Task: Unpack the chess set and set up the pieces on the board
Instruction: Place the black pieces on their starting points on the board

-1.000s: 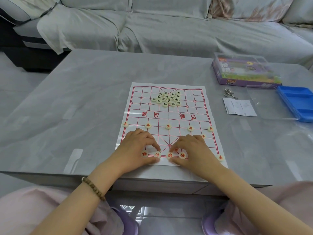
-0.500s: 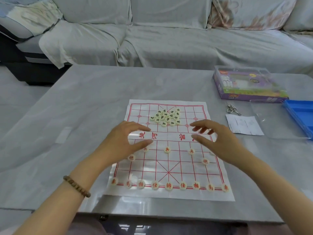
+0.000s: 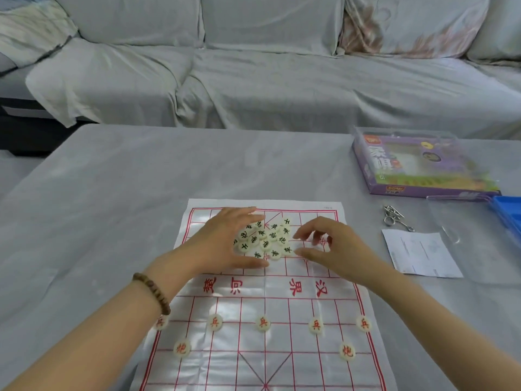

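Observation:
A white plastic board sheet (image 3: 282, 289) with red grid lines lies on the grey table. On its far half sits a heap of cream discs with black characters (image 3: 266, 241). My left hand (image 3: 217, 244) cups the heap's left side, fingers spread and straight, thumb lying along its near edge. My right hand (image 3: 329, 246) hovers at the heap's right edge with fingers loosely bent, holding nothing. On the near half, red-lettered soldier discs (image 3: 263, 323) stand in a row, with two red cannon discs (image 3: 181, 347) closer to me.
A purple game box (image 3: 417, 170) lies at the table's far right. Near it are metal ring puzzles (image 3: 394, 218), a white paper slip (image 3: 420, 255), a clear lid (image 3: 462, 221) and a blue tray (image 3: 507, 218). A grey covered sofa (image 3: 282, 80) stands behind the table.
Both hands left the near row of red pieces and reached forward across the board to the heap of black-lettered discs. The view tilted up, hiding the nearest row.

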A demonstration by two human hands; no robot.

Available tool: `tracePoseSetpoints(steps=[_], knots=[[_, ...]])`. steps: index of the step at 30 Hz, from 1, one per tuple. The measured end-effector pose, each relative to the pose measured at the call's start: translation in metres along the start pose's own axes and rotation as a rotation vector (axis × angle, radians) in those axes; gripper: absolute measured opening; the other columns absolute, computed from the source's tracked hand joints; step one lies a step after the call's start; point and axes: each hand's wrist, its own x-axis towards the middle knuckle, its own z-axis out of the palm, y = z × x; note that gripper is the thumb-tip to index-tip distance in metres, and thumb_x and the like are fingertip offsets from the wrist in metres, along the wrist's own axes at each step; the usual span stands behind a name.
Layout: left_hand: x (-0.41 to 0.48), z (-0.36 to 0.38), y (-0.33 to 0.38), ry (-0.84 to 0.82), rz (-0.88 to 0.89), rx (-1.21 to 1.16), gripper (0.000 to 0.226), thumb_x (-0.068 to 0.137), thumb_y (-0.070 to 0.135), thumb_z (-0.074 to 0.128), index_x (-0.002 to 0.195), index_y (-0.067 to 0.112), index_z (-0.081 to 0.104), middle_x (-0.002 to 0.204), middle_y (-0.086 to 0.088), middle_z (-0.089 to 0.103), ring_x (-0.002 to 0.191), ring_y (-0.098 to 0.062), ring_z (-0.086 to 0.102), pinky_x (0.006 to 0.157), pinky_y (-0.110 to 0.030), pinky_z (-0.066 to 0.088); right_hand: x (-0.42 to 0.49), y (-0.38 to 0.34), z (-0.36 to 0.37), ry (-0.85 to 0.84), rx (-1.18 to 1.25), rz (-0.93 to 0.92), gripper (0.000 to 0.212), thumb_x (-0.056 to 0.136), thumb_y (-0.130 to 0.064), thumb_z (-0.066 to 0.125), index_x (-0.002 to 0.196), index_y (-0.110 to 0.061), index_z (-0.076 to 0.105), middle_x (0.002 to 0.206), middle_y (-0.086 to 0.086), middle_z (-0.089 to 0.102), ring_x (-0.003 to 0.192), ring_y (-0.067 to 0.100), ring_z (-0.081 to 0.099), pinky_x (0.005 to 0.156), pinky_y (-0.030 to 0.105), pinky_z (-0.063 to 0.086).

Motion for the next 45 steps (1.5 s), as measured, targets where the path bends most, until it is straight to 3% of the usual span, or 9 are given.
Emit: tracePoseSetpoints(steps=[5, 11, 15, 19, 23, 27, 35, 40, 45], knots=[[0.013, 0.008, -0.013, -0.001, 0.028, 0.02, 0.092, 0.063, 0.066, 0.069, 0.141, 0.042, 0.028, 0.15, 0.019, 0.022, 0.137, -0.003, 0.014, 0.115, -0.03, 0.016, 0.012, 0.002, 0.012, -0.074, -0.07, -0.052, 0.021, 0.076, -0.036, 0.073, 0.095, -0.033, 0.064, 0.099, -0.014, 0.055, 0.088, 0.003, 0.052, 0.079, 0.016, 0.044], [0.011, 0.007, -0.015, 0.011, 0.032, 0.009, 0.091, 0.065, 0.062, 0.071, 0.142, 0.039, 0.027, 0.148, 0.02, 0.024, 0.135, 0.0, 0.017, 0.114, -0.026, 0.018, 0.022, -0.006, 0.025, -0.094, -0.188, -0.083, 0.025, 0.078, -0.039, 0.071, 0.102, -0.031, 0.067, 0.092, -0.015, 0.05, 0.08, -0.001, 0.046, 0.068, 0.009, 0.036], [0.013, 0.002, -0.013, -0.004, 0.009, 0.001, 0.084, 0.066, 0.064, 0.067, 0.139, 0.04, 0.032, 0.144, 0.021, 0.029, 0.133, 0.0, 0.02, 0.11, -0.022, 0.02, 0.021, -0.008, 0.018, -0.078, -0.23, -0.134, 0.022, 0.078, -0.042, 0.07, 0.098, -0.034, 0.066, 0.092, -0.017, 0.05, 0.08, -0.001, 0.045, 0.07, 0.008, 0.035], [0.019, -0.001, -0.004, -0.022, -0.042, -0.079, 0.073, 0.07, 0.066, 0.06, 0.135, 0.042, 0.037, 0.124, 0.028, 0.034, 0.119, 0.005, 0.028, 0.101, -0.02, 0.026, 0.023, 0.013, -0.015, 0.112, -0.117, -0.065, 0.018, 0.075, -0.038, 0.073, 0.089, -0.036, 0.063, 0.086, -0.016, 0.055, 0.077, 0.003, 0.051, 0.066, 0.01, 0.038], [0.032, 0.001, 0.003, -0.042, -0.046, -0.086, 0.073, 0.07, 0.07, 0.052, 0.136, 0.042, 0.037, 0.136, 0.023, 0.037, 0.127, 0.001, 0.031, 0.103, -0.021, 0.03, 0.029, 0.049, -0.034, 0.328, -0.073, 0.14, 0.016, 0.076, -0.033, 0.074, 0.086, -0.029, 0.063, 0.085, -0.01, 0.06, 0.074, 0.007, 0.054, 0.064, 0.015, 0.041], [0.048, 0.001, 0.012, -0.027, -0.043, -0.097, 0.063, 0.075, 0.067, 0.05, 0.132, 0.044, 0.041, 0.136, 0.022, 0.037, 0.119, 0.003, 0.034, 0.098, -0.019, 0.03, 0.027, 0.071, -0.026, 0.337, -0.086, 0.232, 0.017, 0.077, -0.035, 0.072, 0.087, -0.029, 0.06, 0.085, -0.011, 0.057, 0.073, 0.007, 0.052, 0.062, 0.015, 0.04], [0.054, 0.007, 0.009, -0.006, -0.067, -0.14, 0.065, 0.071, 0.069, 0.049, 0.131, 0.047, 0.04, 0.123, 0.036, 0.029, 0.116, 0.013, 0.029, 0.099, -0.014, 0.026, 0.027, 0.084, -0.019, 0.369, -0.049, 0.143, 0.023, 0.079, -0.034, 0.071, 0.1, -0.032, 0.063, 0.084, -0.013, 0.052, 0.076, 0.002, 0.05, 0.066, 0.013, 0.035], [0.056, 0.011, 0.006, 0.007, -0.072, -0.143, 0.068, 0.066, 0.074, 0.047, 0.129, 0.049, 0.043, 0.124, 0.037, 0.03, 0.117, 0.013, 0.03, 0.1, -0.016, 0.027, 0.029, 0.087, -0.017, 0.428, -0.025, 0.16, 0.017, 0.081, -0.031, 0.07, 0.097, -0.028, 0.068, 0.08, -0.013, 0.054, 0.073, 0.003, 0.051, 0.064, 0.01, 0.035], [0.058, 0.01, 0.005, 0.046, -0.062, -0.2, 0.062, 0.07, 0.07, 0.043, 0.126, 0.043, 0.05, 0.123, 0.035, 0.041, 0.108, 0.018, 0.038, 0.088, -0.008, 0.031, 0.031, 0.088, -0.015, 0.455, -0.031, 0.163, 0.015, 0.08, -0.032, 0.07, 0.094, -0.03, 0.065, 0.078, -0.013, 0.053, 0.07, 0.001, 0.049, 0.061, 0.008, 0.034]])
